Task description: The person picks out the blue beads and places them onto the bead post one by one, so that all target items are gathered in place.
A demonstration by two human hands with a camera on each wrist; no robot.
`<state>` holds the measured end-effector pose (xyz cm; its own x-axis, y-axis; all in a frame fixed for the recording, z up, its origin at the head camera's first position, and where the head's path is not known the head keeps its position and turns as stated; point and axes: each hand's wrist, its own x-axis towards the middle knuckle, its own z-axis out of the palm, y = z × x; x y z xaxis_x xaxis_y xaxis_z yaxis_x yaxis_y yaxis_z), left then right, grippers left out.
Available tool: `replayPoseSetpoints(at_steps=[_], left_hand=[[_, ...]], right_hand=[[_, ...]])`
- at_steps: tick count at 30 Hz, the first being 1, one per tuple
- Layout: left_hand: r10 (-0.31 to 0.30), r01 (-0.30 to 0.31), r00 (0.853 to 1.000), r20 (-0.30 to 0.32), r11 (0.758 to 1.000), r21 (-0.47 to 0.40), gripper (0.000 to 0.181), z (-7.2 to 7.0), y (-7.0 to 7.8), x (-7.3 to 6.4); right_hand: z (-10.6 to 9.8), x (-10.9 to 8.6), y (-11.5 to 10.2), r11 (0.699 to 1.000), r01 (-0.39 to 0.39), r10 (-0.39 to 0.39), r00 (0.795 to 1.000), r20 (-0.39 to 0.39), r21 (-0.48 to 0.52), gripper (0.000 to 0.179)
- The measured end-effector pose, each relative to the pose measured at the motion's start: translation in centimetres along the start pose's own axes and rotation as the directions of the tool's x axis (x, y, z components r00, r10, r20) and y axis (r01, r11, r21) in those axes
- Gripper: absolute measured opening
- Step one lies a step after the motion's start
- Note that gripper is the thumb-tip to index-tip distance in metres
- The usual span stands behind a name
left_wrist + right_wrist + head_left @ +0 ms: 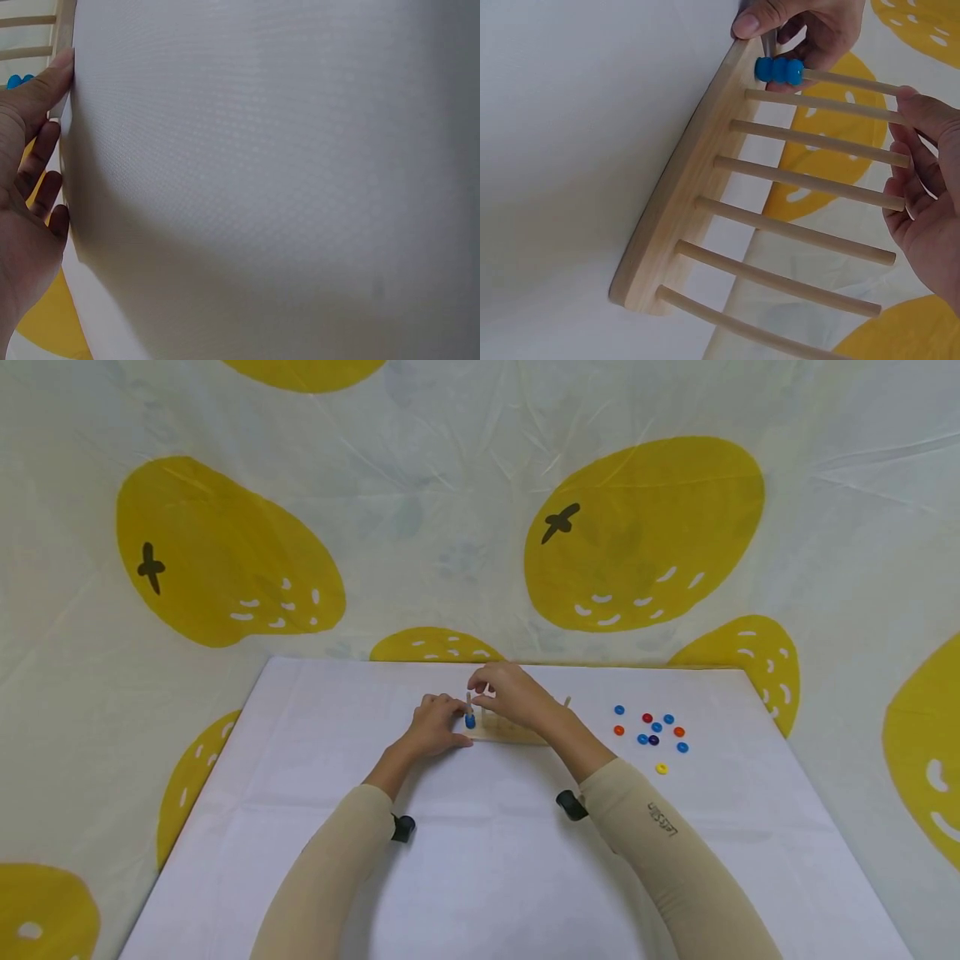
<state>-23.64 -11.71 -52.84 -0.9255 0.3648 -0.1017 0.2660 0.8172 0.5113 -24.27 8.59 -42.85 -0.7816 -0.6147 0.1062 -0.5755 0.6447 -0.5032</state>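
Note:
A wooden peg board point(676, 176) with several upright pegs stands on the table. Blue beads point(778, 70) are stacked low on the peg at its left end. My left hand point(435, 727) grips that end of the base, thumb at the front edge and fingers behind. In the left wrist view, the left thumb point(56, 75) lies along the base. My right hand point(513, 693) is over the board's left part, thumb and fingers loosely bent and apart, nothing visible between them. The right thumb tip point(909, 93) is right at the top of the beaded peg.
To the right of the board lie loose rings in several colours, among them a yellow ring point(662, 768), a red ring point(647, 717) and an orange ring point(618, 731). A white cloth point(480, 877) covers the table. Behind it hangs a fruit-patterned curtain point(435, 527).

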Motion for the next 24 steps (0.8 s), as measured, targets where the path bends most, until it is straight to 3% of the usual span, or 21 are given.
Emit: replayPoseSetpoints(at_steps=[10,17,24], left_hand=[[0.003,-0.003,1.0,-0.011,1.0,0.004,0.052,0.1,0.1,0.0],[0.007,-0.007,1.0,-0.014,1.0,0.005,0.05,0.1,0.2,0.1],[0.003,-0.003,1.0,-0.017,1.0,0.006,0.052,0.4,0.0,0.2]], right_hand=[[-1.1,-1.7,0.0,1.0,0.012,-0.011,0.998,-0.069,0.009,0.028],[-2.5,-4.1,0.6,1.0,-0.021,0.019,0.989,-0.143,-0.013,0.029],[-4.0,-6.9,2.0,1.0,-0.005,0.002,0.973,-0.232,-0.012,0.028]])
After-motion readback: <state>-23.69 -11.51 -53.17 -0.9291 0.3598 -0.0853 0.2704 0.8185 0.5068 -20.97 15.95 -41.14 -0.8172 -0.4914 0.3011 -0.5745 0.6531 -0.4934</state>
